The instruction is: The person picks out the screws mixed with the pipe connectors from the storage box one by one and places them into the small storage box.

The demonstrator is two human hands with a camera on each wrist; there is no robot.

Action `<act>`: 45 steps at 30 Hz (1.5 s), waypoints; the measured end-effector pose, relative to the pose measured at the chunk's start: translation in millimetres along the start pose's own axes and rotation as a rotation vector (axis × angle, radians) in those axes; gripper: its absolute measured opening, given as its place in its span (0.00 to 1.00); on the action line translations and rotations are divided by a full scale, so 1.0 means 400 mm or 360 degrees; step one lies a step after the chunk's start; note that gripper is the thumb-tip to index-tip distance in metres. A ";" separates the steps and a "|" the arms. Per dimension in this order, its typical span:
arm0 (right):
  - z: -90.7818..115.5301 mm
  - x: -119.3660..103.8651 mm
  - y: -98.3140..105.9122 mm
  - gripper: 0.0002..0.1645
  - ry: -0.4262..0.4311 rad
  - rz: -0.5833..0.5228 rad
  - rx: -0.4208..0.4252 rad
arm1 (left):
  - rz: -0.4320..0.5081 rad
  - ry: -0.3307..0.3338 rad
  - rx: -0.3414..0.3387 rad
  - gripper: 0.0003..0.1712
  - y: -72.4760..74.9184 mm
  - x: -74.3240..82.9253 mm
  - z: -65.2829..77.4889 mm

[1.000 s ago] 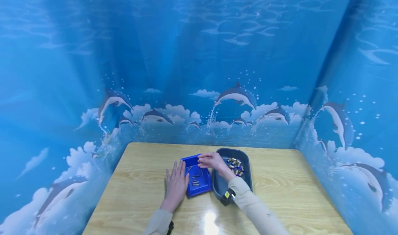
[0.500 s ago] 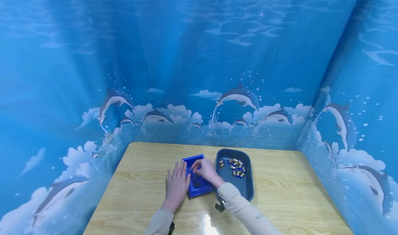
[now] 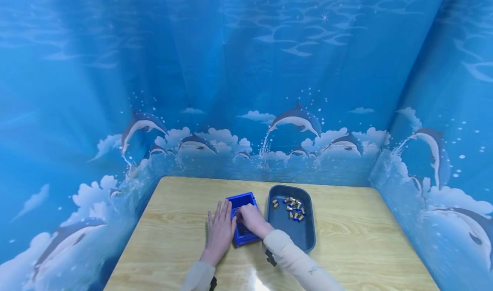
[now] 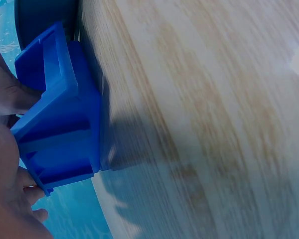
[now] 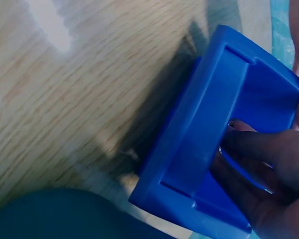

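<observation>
In the head view my left hand (image 3: 221, 233) lies along the left side of a small blue plastic bin (image 3: 246, 238), its fingers stretched forward and its thumb at the rim. The left wrist view shows that hand (image 4: 10, 194) against the bin's outer wall. My right hand (image 3: 252, 219) reaches down into the bin with its fingers bent. Seen from the right wrist, its dark fingers (image 5: 254, 149) meet low inside the bin, with small metallic glints at their tips. Whether they pinch one of the slim metal pieces there cannot be made out; the hand covers most of the bin's contents.
Right of the bin stands a dark blue-grey tray (image 3: 310, 235). Several brass fittings (image 3: 295, 209) with blue collars lie in it, and a few small brass pieces (image 3: 275, 205) sit apart at its left. The wooden table (image 3: 173, 222) meets a dolphin-printed curtain (image 3: 246, 90) behind.
My right hand has moved from above the bin's right rim leftward and down into it, uncovering the tray's left part. My left hand has stayed beside the bin.
</observation>
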State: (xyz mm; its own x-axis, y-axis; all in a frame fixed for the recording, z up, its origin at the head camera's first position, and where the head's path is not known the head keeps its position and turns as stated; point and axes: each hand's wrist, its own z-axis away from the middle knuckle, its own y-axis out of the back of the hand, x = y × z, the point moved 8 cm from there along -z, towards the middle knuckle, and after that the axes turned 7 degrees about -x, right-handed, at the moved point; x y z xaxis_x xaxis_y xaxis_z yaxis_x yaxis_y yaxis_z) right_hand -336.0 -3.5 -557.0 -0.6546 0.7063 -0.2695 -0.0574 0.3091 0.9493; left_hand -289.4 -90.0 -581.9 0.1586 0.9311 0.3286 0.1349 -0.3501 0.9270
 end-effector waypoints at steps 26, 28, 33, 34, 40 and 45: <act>-0.009 0.039 0.003 0.03 -0.0186 -0.0186 0.0010 | 0.0028 -0.0026 0.0027 0.33 -0.011 0.004 -0.004; -0.011 0.059 0.014 0.01 -0.0293 -0.0401 0.0005 | 0.0037 -0.0025 0.0036 0.33 -0.011 0.003 -0.005; -0.001 0.110 0.033 0.08 -0.0520 -0.1080 -0.0002 | 0.0051 -0.0017 0.0042 0.33 -0.008 0.001 -0.009; 0.003 0.120 0.037 0.10 -0.0555 -0.1201 0.0006 | 0.0050 -0.0015 0.0037 0.33 -0.008 0.000 -0.010; 0.029 0.193 0.075 0.13 -0.0655 -0.1426 0.0141 | 0.0047 0.0015 -0.0015 0.35 -0.010 -0.005 -0.011; 0.058 0.262 0.115 0.13 -0.0752 -0.1351 0.0215 | 0.0038 0.0029 -0.0038 0.35 -0.013 -0.009 -0.013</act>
State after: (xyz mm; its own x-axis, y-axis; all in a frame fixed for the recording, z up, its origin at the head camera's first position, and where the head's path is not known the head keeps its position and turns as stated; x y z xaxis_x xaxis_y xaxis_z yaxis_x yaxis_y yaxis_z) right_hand -389.8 99.3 -545.4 -0.0648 0.3889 -0.9190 -0.2635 0.8816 0.3917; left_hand -295.6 -91.2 -586.9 0.1435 0.9244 0.3535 0.1079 -0.3697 0.9229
